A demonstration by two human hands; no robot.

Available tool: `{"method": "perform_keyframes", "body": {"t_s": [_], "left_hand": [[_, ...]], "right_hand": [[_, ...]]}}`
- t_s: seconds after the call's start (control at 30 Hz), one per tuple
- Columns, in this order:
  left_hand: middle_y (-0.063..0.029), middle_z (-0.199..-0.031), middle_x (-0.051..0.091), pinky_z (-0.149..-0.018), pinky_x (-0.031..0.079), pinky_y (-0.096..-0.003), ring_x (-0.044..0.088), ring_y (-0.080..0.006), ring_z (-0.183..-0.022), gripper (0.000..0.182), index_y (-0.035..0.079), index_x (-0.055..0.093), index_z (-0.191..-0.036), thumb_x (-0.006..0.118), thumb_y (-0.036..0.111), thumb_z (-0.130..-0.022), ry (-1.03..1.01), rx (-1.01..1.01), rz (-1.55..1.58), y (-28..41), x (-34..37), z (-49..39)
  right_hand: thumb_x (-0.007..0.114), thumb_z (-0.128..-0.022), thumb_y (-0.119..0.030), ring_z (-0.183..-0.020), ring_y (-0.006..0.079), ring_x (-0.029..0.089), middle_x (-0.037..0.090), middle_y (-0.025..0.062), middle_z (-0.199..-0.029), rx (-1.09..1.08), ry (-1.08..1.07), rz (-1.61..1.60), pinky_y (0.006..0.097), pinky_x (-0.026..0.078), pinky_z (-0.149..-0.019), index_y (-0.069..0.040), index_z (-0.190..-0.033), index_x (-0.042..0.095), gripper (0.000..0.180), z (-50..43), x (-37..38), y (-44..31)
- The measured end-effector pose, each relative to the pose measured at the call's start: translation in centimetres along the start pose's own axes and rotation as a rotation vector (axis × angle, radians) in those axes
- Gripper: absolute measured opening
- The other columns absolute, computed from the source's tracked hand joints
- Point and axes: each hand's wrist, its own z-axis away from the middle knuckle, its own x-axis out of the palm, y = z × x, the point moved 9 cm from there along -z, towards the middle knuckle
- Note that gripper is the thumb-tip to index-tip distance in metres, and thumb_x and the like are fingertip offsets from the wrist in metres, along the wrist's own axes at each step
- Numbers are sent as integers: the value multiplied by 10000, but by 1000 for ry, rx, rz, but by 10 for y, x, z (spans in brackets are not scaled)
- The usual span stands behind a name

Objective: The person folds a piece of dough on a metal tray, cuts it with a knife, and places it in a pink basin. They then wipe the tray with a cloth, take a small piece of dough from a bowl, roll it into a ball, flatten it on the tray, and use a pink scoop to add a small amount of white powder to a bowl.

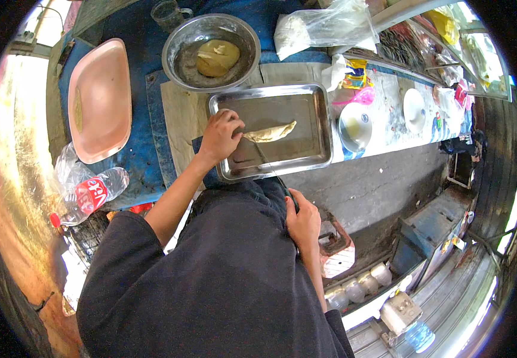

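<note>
A rectangular metal tray (285, 107) lies before me with a long strip of pale dough (273, 133) on it. My left hand (223, 134) is over the tray's left side, its fingertips at the left end of the strip; whether they pinch the dough cannot be told. My right hand (302, 219) is closed on the dark handle of a knife (265, 156), low at the tray's near side. The knife's thin blade reaches up over the tray to near my left fingertips. Behind the tray, a metal bowl (169, 62) holds a lump of dough (218, 58).
On the left are a pink plastic basin (104, 103) and a plastic bottle (93, 194). A glass mug (168, 15) and a bag of white powder (296, 36) stand at the back. White bowls (355, 127) and a pink spoon (362, 96) lie right of the tray.
</note>
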Motion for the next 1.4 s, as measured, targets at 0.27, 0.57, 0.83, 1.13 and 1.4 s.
{"method": "perform_keyframes", "body": {"t_s": [0.27,0.57,0.83,1.13,1.4], "left_hand": [[-72,-1108,618,-1037,463,-430,582,-286,-1185,48,84,795,-845,813,116,-814,11,63,-41,3,1,0],[-110,-1100,643,-1021,488,-446,612,-332,-1126,116,50,779,-968,731,32,-863,64,53,12,-4,-9,-5],[-108,-1033,673,-996,501,-445,643,-339,-1071,132,50,771,-971,711,1,-864,152,62,5,1,-20,-2],[-65,-1069,657,-1018,470,-447,605,-292,-1152,152,83,768,-931,825,125,-796,42,38,-23,9,-7,0],[-32,-1058,602,-1033,429,-444,564,-260,-1163,217,138,746,-868,894,248,-754,-31,13,-100,11,6,-2]], "right_hand": [[647,-1033,-285,-978,430,731,769,213,-1070,-51,-10,-2,514,561,-852,-107,-1261,740,303,-4,11,0],[642,-1036,-297,-969,427,730,767,207,-1066,-89,1,-16,520,563,-844,-113,-1281,730,318,-9,17,-1],[678,-1016,-259,-1041,434,731,765,233,-1115,-34,-24,-23,480,563,-895,-109,-1272,753,306,-12,16,-3],[655,-1027,-273,-956,420,731,770,196,-1052,-71,55,43,508,561,-835,-96,-1262,745,307,-1,-10,4],[654,-1028,-293,-1024,429,731,769,209,-1130,-12,25,84,498,562,-883,-122,-1270,758,314,0,-6,9]]}}
